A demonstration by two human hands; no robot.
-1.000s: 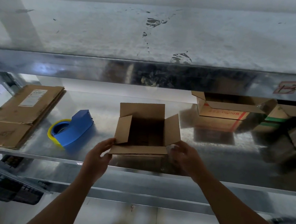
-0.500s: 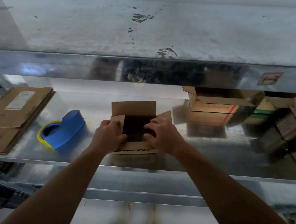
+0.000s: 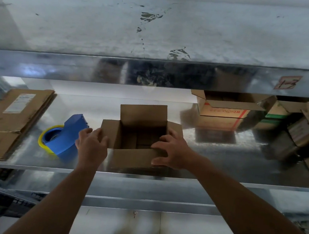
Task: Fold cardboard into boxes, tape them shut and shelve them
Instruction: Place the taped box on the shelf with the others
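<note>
I'm bracketing the box (image 3: 142, 134) at the shelf (image 3: 221, 161) front edge: left hand (image 3: 90, 145) pinching left flap (image 3: 110, 131), right hand (image 3: 173, 153) pressing near-right corner, fingers (image 3: 161, 145) spread.

We find the open box (image 3: 143, 112) mid-shelf (image 3: 221, 161), the tape dispenser (image 3: 66, 136) just left, flat cardboard (image 3: 12, 118) farther left, and other boxes (image 3: 224, 110) behind and to the right.

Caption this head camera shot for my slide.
A person's left hand and right hand on the flaps of an open cardboard box on a metal shelf, blue tape dispenser alongside.
</note>
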